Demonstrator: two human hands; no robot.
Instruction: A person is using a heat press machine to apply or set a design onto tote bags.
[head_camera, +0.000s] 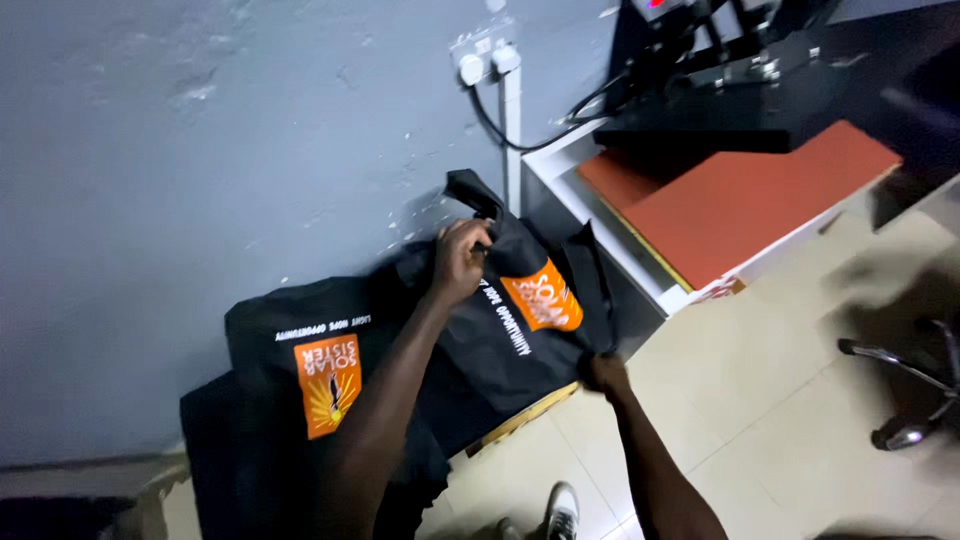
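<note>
Hands both on a black cloth bag (520, 330) that lies tilted on top of a stack of similar black bags (290, 400) against a grey wall (200, 130). Left hand (458, 262) is closed around the upper edge of the bag just below its black strap handle (475, 195), fingers curled over the cloth. Right hand (603, 372) is closed in a pinch on the bag's lower right corner, at the edge nearest the floor; the fingertips are hidden in the dark cloth. Held bag carries an orange printed patch (543, 296) with white lettering beside it, turned at an angle. Bag next to it on the stack, to the left, lies flat and shows a second orange patch (328, 384) with a line of white lettering above it. Stack rests on a low support, of which only a pale wooden edge (520, 420) shows under the cloth. To the right, well apart from the hands, a heat press (720, 70) stands on a white bench (600, 215), with its red-brown pad (760, 195) exposed. Black cable (520, 135) runs from a wall socket (485, 58) toward the press. Floor is pale tile (760, 400); a shoe (562, 512) shows at the bottom edge, and a chair base (905, 390) at the far right, blurred.
</note>
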